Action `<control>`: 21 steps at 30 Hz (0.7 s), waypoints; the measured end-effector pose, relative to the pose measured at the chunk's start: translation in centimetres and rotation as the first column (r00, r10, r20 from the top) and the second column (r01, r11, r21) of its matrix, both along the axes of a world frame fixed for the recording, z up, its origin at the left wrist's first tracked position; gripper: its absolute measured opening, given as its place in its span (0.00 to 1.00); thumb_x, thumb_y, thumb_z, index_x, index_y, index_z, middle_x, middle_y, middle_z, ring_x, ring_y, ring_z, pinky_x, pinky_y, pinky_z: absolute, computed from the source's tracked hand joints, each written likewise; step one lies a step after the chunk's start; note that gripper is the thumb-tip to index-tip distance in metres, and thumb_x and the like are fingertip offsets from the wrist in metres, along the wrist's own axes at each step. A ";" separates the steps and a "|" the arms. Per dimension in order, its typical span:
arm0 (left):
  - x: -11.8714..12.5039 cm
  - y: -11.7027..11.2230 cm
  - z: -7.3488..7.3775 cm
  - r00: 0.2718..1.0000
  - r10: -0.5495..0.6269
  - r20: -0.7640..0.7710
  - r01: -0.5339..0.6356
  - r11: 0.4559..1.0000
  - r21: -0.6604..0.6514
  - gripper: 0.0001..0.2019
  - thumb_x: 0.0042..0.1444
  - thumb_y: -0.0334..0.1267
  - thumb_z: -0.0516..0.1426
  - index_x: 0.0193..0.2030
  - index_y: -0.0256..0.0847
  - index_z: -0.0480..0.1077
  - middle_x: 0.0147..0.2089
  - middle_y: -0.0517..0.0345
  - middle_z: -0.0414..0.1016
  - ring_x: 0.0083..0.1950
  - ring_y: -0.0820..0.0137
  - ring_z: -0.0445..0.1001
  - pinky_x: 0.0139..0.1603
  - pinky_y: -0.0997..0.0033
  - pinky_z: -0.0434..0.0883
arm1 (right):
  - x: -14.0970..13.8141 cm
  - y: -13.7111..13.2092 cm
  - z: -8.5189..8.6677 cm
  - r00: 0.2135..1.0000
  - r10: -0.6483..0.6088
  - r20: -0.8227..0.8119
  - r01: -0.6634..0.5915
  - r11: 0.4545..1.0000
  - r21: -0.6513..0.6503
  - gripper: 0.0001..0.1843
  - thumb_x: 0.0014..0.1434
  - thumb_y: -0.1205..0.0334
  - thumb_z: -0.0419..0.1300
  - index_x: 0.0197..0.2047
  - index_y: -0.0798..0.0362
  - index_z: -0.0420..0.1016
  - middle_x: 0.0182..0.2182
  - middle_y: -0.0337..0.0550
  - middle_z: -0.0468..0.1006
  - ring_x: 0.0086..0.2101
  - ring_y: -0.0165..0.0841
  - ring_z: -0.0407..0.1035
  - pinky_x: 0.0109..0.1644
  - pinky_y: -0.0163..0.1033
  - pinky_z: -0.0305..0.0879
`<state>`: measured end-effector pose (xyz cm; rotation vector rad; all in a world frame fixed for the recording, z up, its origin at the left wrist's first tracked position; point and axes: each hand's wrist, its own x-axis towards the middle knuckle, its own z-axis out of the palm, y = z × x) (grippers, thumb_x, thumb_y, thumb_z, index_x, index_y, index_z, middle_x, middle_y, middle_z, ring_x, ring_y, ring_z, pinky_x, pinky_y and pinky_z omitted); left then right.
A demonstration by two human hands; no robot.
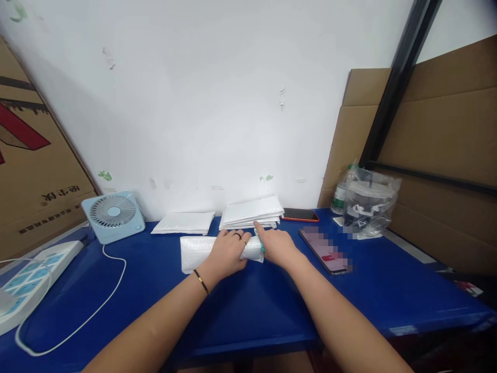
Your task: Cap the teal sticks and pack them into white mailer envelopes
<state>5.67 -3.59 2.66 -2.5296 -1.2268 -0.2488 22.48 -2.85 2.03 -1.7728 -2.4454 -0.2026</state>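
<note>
A white bubble mailer lies lengthwise on the blue table in front of me. My left hand is closed over its middle and right part, fingers curled down its near side. At the right end of the mailer, my right hand grips the edge, one finger pointing up and left. A small teal bit shows between that end and my right palm; what it belongs to is hidden. Behind the hands sits a stack of white mailers, and left of it another white mailer pile.
A light blue fan and a white power strip with a cable occupy the left. A phone and another red-edged phone lie right. Beyond are a bottle, a bagged cup and cardboard.
</note>
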 end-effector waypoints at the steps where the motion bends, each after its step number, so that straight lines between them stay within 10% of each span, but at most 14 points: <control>1: 0.6 -0.1 -0.5 1.000 0.007 -0.001 -0.007 1.000 -0.002 0.21 0.45 0.41 0.58 0.47 0.40 0.63 0.42 0.51 0.71 0.43 0.59 0.70 0.42 0.61 0.60 | 0.0 0.0 -0.2 0.999 0.036 -0.006 -0.036 0.999 -0.019 0.41 0.51 0.70 0.56 0.66 0.54 0.43 0.37 0.56 0.77 0.36 0.46 0.73 0.36 0.43 0.63; 7: 1.2 0.2 -1.8 0.995 0.096 0.039 -0.090 0.987 -0.129 0.18 0.49 0.43 0.57 0.45 0.38 0.65 0.37 0.48 0.74 0.39 0.58 0.73 0.37 0.63 0.62 | 1.2 0.4 -0.4 0.890 0.228 -0.394 -0.293 0.950 -0.111 0.57 0.37 0.60 0.70 0.67 0.48 0.45 0.42 0.50 0.75 0.41 0.45 0.70 0.41 0.42 0.64; 14: -0.1 0.6 -1.0 0.930 0.206 0.304 -0.098 0.937 -0.336 0.11 0.48 0.41 0.55 0.39 0.43 0.65 0.34 0.57 0.75 0.35 0.63 0.74 0.29 0.70 0.60 | 0.1 1.1 0.0 0.344 0.254 -0.904 -0.239 0.955 0.177 0.30 0.63 0.43 0.39 0.66 0.43 0.49 0.62 0.43 0.56 0.61 0.36 0.50 0.64 0.47 0.45; 21: -0.2 0.6 -1.5 0.887 0.194 0.420 -0.041 0.937 -0.346 0.20 0.43 0.42 0.58 0.44 0.41 0.64 0.36 0.54 0.75 0.36 0.61 0.74 0.29 0.70 0.61 | -1.8 0.9 -1.3 0.558 0.246 -0.793 -0.321 0.945 0.068 0.30 0.63 0.42 0.40 0.65 0.42 0.52 0.66 0.38 0.46 0.65 0.37 0.35 0.66 0.52 0.27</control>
